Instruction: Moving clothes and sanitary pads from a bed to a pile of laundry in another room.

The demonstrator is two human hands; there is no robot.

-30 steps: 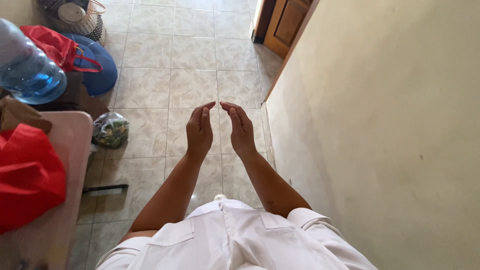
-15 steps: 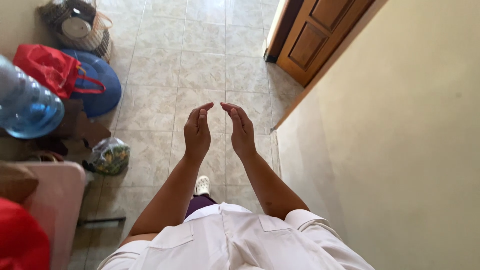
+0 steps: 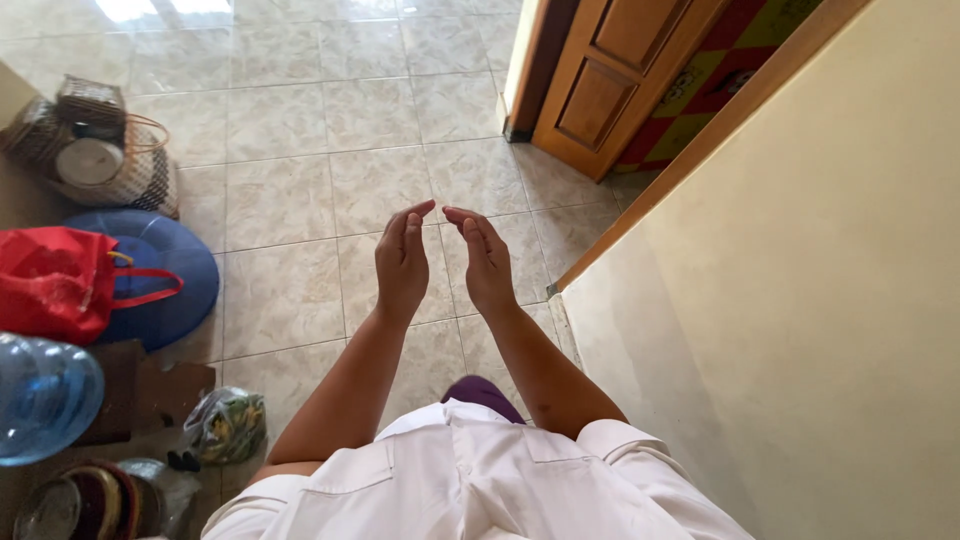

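Seen from above, a person in a white shirt (image 3: 470, 480) raises the left hand (image 3: 402, 262) and right hand (image 3: 487, 262) over the tiled floor (image 3: 300, 140), palms facing, fingers loosely curved and fingertips nearly meeting, holding nothing. Along the floor's left edge sit a woven basket (image 3: 95, 150), a red bag (image 3: 55, 280) on a blue cushion (image 3: 165, 260) and a water jug (image 3: 40, 400). A wooden door (image 3: 610, 70) and cream wall (image 3: 800, 300) close the right side.
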